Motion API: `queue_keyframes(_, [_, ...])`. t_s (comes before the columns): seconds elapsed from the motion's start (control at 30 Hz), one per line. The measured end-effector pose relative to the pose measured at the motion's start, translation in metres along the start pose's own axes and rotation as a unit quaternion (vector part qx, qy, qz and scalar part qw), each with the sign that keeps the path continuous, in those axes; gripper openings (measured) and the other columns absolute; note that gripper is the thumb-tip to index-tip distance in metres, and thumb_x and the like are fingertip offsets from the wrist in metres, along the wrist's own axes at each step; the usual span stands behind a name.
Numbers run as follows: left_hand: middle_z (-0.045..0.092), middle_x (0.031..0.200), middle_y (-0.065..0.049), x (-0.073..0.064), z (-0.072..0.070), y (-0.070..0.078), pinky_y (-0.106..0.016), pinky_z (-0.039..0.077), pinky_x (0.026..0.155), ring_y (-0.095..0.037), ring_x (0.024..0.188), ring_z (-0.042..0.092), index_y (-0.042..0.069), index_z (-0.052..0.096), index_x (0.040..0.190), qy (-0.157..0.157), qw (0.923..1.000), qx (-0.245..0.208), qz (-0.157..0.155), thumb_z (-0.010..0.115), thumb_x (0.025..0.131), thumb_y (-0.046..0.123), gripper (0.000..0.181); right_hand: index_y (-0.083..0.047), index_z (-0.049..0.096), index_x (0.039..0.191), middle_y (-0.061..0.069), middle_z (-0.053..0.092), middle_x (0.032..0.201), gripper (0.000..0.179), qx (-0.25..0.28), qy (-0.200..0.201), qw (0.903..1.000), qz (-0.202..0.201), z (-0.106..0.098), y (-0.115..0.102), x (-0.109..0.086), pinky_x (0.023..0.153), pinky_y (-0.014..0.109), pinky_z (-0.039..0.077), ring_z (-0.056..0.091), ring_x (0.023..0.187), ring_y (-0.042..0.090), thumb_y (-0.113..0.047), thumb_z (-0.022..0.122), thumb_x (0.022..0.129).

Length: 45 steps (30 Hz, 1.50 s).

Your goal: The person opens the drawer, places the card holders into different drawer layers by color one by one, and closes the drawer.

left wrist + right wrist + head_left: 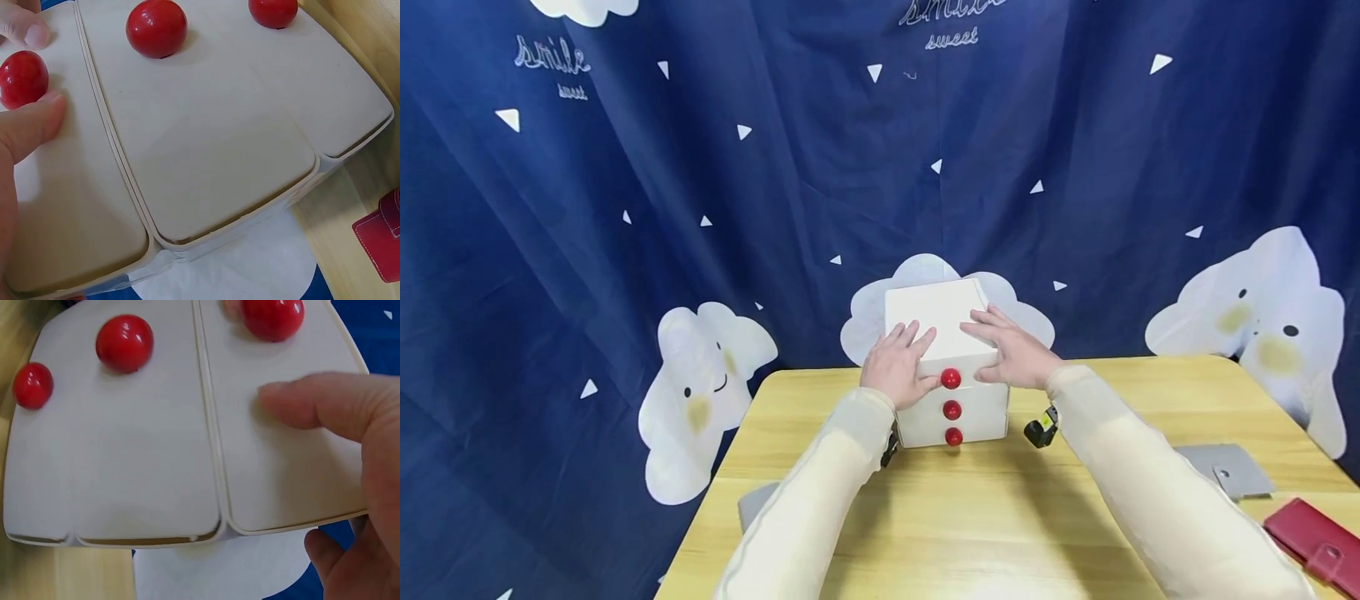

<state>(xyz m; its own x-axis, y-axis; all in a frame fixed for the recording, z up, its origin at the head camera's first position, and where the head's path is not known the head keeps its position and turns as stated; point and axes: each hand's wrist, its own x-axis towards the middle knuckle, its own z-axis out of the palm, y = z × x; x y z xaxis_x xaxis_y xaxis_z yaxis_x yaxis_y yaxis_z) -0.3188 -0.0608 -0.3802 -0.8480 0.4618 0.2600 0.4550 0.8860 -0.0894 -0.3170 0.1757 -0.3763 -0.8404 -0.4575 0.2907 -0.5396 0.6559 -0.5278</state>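
Observation:
A white mini drawer chest [936,312] with three red round knobs stands near the table's far edge. My left hand [897,365] rests on its upper left, fingers spread over the top. The left thumb [34,128] touches the top drawer front beside the top knob [24,80]. My right hand [1017,350] lies at the upper right, fingers spread over the top edge. On the knob's other side, the right thumb [300,403] touches the same drawer front. The middle knob [125,344] and bottom knob [33,385] are untouched. All the drawers look closed.
The wooden table [970,533] ends at a dark blue curtain [820,167] with cloud prints. A grey snap-strap wallet [1228,471] and a red wallet [1318,542] lie at the right. Another grey item [756,502] is partly hidden behind the left sleeve.

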Motion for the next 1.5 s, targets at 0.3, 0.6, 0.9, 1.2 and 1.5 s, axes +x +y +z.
queue_keyframes(0.3, [0.029, 0.156, -0.003, -0.004, -0.003, 0.0, -0.048, 0.026, 0.112, -0.027, 0.142, 0.028, 0.029, 0.034, 0.15, -0.005, 0.9999, -0.007, -0.008, 0.064, 0.083, 0.06, 0.08, -0.012, 0.051, 0.138, 0.011, 0.027, 0.156, 0.059, 0.035, 0.099, 0.9943, -0.015, 0.024, 0.006, -0.023, 0.108, 0.061, 0.025, 0.013, 0.145, 0.034, -0.018, 0.074, 0.085])
queue_keyframes(0.6, [0.029, 0.156, -0.004, 0.0, -0.007, 0.003, -0.047, 0.023, 0.114, -0.027, 0.142, 0.027, 0.028, 0.034, 0.15, -0.006, 0.9999, -0.008, -0.005, 0.064, 0.083, 0.061, 0.08, -0.017, 0.044, 0.144, 0.004, 0.02, 0.159, 0.06, 0.085, 0.153, 0.9845, -0.008, 0.036, 0.001, -0.058, 0.038, 0.026, 0.034, 0.055, 0.086, 0.024, -0.022, 0.07, 0.089])
queue_keyframes(0.9, [0.031, 0.155, -0.004, 0.001, -0.002, 0.001, -0.048, 0.024, 0.113, -0.026, 0.141, 0.029, 0.029, 0.035, 0.15, 0.001, 1.0, 0.002, -0.005, 0.064, 0.082, 0.061, 0.081, -0.016, 0.051, 0.138, 0.004, 0.028, 0.155, 0.055, 0.056, 0.214, 0.9749, -0.021, 0.047, -0.001, -0.076, 0.046, 0.021, 0.044, 0.056, 0.064, 0.008, -0.015, 0.071, 0.087])
queue_keyframes(1.2, [0.032, 0.154, -0.005, 0.001, -0.004, 0.002, -0.048, 0.025, 0.113, -0.027, 0.141, 0.03, 0.028, 0.035, 0.15, 0.006, 1.0, 0.004, -0.002, 0.064, 0.082, 0.062, 0.082, -0.009, 0.065, 0.121, 0.011, 0.059, 0.127, 0.042, 0.019, 0.326, 0.944, -0.047, 0.068, -0.01, -0.095, 0.099, 0.027, 0.037, 0.049, 0.118, 0.028, -0.009, 0.074, 0.08])
queue_keyframes(1.5, [0.03, 0.155, -0.004, -0.001, -0.004, 0.001, -0.047, 0.023, 0.114, -0.026, 0.142, 0.028, 0.029, 0.034, 0.15, -0.002, 1.0, 0.0, -0.01, 0.064, 0.082, 0.061, 0.081, -0.002, 0.066, 0.115, 0.006, 0.071, 0.098, 0.026, 0.186, 0.271, 0.9437, 0.035, 0.094, -0.013, -0.1, 0.075, 0.016, 0.049, 0.064, 0.086, 0.009, -0.013, 0.067, 0.092])
